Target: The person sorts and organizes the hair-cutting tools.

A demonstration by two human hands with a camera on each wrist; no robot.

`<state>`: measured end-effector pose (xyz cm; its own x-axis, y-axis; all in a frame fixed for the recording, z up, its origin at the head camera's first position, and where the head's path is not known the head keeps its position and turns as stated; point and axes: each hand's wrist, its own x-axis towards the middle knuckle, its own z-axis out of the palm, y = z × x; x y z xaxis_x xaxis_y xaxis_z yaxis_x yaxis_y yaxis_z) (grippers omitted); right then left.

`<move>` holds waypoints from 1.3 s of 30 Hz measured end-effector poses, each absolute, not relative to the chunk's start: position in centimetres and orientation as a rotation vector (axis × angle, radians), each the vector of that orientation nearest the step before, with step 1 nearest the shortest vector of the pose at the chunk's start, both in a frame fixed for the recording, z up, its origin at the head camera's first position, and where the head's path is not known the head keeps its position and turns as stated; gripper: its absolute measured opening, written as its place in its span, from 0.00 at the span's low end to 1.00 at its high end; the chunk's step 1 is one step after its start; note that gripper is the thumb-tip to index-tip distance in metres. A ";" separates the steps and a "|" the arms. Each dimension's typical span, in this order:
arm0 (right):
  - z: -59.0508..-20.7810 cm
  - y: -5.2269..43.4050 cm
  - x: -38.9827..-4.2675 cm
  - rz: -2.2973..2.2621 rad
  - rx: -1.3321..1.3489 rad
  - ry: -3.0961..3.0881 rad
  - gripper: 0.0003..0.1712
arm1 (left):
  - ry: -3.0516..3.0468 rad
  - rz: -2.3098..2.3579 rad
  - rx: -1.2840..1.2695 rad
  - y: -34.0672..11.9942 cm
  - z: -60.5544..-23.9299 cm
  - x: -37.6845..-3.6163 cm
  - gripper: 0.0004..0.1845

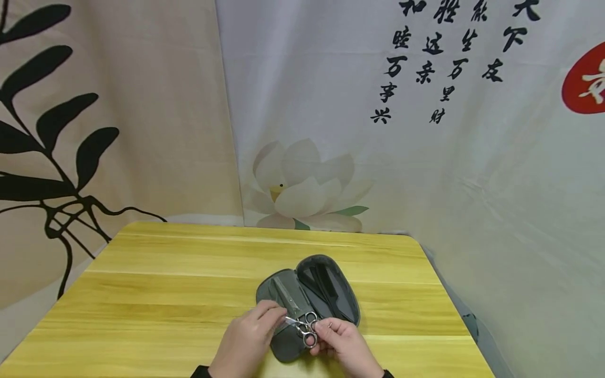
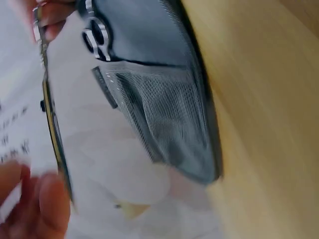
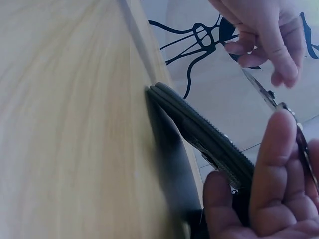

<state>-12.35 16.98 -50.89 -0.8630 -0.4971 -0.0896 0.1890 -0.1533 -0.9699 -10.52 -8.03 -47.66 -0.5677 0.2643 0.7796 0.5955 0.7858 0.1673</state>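
Soft, even light; sharp head view, blurred wrist views

The table (image 1: 189, 294) is lit brightly and evenly, and only faint shadows are cast beside the case (image 1: 307, 304) on it. No harsh glare is seen. In the left wrist view everything around the case (image 2: 159, 94) is smeared by motion blur. In the right wrist view the case (image 3: 199, 134) and near fingers (image 3: 269, 169) are rendered soft.

scissors (image 1: 304, 325): shiny, polished metal
case (image 1: 331, 286): matt grey fabric, mesh pocket
table (image 1: 165, 294): smooth, yellow wood grain
backdrop (image 1: 472, 173): printed cloth
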 end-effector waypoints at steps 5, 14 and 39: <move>-51.0 16.9 -12.4 -2.113 -0.416 1.671 0.11 | -2.214 -1.138 -0.161 -9.6 -47.7 -11.5 0.09; -51.5 17.1 -12.4 -2.205 -0.423 1.571 0.14 | -2.256 -2.116 0.413 -10.9 -49.4 -12.7 0.34; -51.0 17.8 -12.8 -2.295 -0.284 1.645 0.13 | -2.029 -2.731 0.208 -10.1 -52.2 -13.1 0.09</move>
